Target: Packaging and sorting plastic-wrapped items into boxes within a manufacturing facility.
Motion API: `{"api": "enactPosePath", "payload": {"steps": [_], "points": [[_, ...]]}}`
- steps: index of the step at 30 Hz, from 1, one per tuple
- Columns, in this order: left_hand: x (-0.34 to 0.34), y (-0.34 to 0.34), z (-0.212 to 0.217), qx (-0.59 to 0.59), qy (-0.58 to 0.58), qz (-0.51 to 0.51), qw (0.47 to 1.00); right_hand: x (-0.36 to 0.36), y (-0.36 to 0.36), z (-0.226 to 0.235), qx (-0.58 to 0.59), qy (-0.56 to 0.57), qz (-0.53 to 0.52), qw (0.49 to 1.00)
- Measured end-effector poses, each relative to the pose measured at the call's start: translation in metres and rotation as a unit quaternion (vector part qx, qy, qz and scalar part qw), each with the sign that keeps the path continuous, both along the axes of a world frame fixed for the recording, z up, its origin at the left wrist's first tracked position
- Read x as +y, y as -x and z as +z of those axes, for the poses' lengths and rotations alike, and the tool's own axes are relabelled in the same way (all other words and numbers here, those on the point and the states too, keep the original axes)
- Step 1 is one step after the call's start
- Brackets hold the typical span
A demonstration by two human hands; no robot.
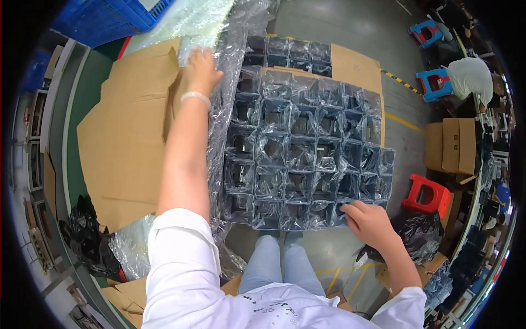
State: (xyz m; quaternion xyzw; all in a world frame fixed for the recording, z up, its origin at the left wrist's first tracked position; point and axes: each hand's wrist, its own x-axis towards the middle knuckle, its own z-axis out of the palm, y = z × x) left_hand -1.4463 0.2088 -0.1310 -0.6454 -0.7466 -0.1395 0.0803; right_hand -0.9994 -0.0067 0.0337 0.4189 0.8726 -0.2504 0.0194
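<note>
Bagged dark parts [307, 148], right hand [370, 222] at near edge

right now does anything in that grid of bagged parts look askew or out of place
The bagged black parts sit in fairly even rows, but the clear plastic sheet beside them is bunched and crumpled along the left edge, under the left hand.

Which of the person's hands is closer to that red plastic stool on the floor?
The right hand. It rests on the near right corner of the plastic-wrapped dark parts, just left of the red stool. The left hand is far across, on the clear plastic sheet.
</note>
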Motion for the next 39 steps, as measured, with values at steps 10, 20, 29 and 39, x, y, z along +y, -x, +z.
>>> {"api": "enactPosePath", "payload": {"steps": [10,20,29,39], "points": [[-0.076,-0.016,0.043,0.114,0.031,0.098,0.988,0.09,0.109,-0.175,0.093,0.063,-0.104,0.988],[-0.119,-0.05,0.109,0.108,0.042,0.084,0.99,0.136,0.203,-0.311,-0.026,0.135,-0.28,0.95],[-0.125,-0.072,0.136,0.092,0.037,0.081,0.992,0.132,0.196,-0.354,0.022,0.014,-0.297,0.954],[-0.111,-0.073,0.143,0.08,0.085,0.08,0.99,0.185,0.22,-0.266,0.075,0.048,-0.209,0.974]]}}
